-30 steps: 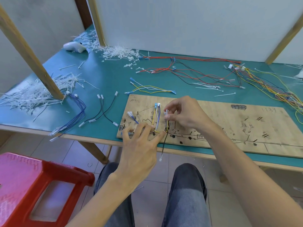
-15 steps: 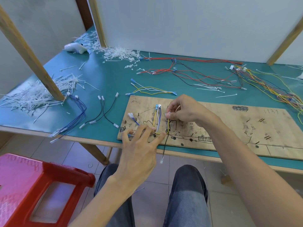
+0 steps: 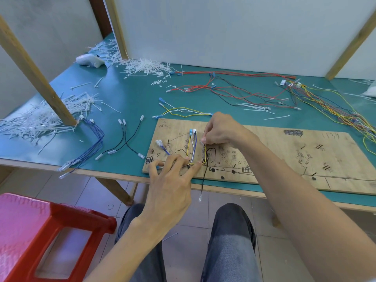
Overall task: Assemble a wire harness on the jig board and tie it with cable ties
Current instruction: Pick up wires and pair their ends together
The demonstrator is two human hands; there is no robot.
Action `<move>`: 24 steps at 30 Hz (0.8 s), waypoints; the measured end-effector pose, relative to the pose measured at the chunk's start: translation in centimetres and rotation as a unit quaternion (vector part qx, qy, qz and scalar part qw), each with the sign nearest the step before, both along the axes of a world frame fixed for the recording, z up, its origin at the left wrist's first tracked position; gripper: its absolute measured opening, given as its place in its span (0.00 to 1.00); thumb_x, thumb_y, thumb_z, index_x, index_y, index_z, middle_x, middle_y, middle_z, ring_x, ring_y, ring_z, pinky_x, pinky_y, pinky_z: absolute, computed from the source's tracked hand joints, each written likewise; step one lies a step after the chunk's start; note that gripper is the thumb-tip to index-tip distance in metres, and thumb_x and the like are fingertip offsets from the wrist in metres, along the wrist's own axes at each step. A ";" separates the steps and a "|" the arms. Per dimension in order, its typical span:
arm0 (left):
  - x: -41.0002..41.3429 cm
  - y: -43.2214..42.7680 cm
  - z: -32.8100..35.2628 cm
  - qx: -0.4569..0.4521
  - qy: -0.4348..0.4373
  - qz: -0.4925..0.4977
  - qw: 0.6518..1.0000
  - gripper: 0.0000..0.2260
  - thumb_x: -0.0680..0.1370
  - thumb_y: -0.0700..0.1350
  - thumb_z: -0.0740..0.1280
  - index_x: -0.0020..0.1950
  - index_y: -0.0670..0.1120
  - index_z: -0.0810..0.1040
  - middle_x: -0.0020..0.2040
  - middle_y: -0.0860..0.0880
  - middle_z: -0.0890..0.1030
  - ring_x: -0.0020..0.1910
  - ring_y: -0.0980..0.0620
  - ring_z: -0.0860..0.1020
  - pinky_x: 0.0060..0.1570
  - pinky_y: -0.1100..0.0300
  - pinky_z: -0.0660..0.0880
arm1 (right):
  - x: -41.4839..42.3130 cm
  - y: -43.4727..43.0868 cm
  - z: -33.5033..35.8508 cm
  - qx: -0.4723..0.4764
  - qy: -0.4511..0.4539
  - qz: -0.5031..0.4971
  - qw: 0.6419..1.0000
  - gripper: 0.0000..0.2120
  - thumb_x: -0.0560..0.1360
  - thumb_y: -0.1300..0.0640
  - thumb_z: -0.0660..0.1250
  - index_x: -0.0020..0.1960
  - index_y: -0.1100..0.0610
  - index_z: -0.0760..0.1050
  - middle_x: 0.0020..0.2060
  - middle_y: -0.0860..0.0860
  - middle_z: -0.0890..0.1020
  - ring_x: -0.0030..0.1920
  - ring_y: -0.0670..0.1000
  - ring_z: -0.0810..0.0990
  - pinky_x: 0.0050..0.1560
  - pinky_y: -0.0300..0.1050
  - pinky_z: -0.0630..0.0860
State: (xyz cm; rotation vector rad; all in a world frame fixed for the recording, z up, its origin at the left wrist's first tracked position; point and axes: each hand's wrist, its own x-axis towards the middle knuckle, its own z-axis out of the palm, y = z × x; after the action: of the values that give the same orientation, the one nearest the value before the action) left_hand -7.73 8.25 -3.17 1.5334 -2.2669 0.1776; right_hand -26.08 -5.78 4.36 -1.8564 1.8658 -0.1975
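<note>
A wooden jig board [image 3: 284,155] with pen marks lies on the green table. At its left end runs a small wire harness [image 3: 192,147] of yellow, white and blue wires with blue and white connectors at the top. My left hand [image 3: 173,180] rests with fingers spread on the board's near edge, fingertips pressing the wires down. My right hand [image 3: 219,129] pinches the white connector end of a yellow and black wire pair [image 3: 205,154]. One black wire [image 3: 203,182] hangs off the table edge.
Piles of white cable ties [image 3: 40,119] lie at the left and more cable ties [image 3: 146,67] at the back. Blue wires [image 3: 93,143], black wires [image 3: 126,141], red wires [image 3: 234,86] and a multicoloured bundle [image 3: 335,106] lie around. A wooden post [image 3: 38,78] stands left. A red stool [image 3: 46,237] is below.
My right hand has drawn the connector end slightly up the board. My left hand has stayed pressing on the wires.
</note>
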 end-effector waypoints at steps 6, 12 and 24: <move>-0.1 0.0 0.2 0.003 -0.007 0.005 1.000 0.28 0.71 0.43 0.77 0.70 0.57 0.78 0.65 0.51 0.78 0.67 0.47 0.73 0.60 0.40 0.69 | -0.8 2.6 -1.1 -0.110 -0.069 -0.038 0.991 0.06 0.71 0.50 0.82 0.46 0.50 0.89 0.41 0.48 0.88 0.45 0.48 0.84 0.52 0.48 0.81; -0.1 0.3 0.0 0.005 -0.004 0.008 1.000 0.28 0.72 0.43 0.77 0.71 0.58 0.77 0.66 0.52 0.76 0.68 0.45 0.72 0.60 0.42 0.65 | -1.2 10.1 -3.2 -0.232 -0.016 0.019 0.972 0.04 0.76 0.49 0.75 0.50 0.47 0.86 0.40 0.41 0.86 0.52 0.51 0.81 0.56 0.55 0.75; 2.4 -0.3 1.6 0.005 0.102 0.029 0.994 0.11 0.81 0.47 0.71 0.63 0.54 0.80 0.63 0.59 0.80 0.67 0.49 0.69 0.59 0.51 0.63 | 0.7 13.0 -6.1 -0.309 -0.072 0.043 0.947 0.10 0.78 0.53 0.76 0.59 0.51 0.83 0.46 0.43 0.84 0.55 0.50 0.79 0.57 0.54 0.71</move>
State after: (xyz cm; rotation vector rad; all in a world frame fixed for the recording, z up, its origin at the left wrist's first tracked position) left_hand -5.33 7.99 -1.62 1.5486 -2.0689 0.0229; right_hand -25.37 7.26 -1.70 -2.2354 1.7351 -0.9546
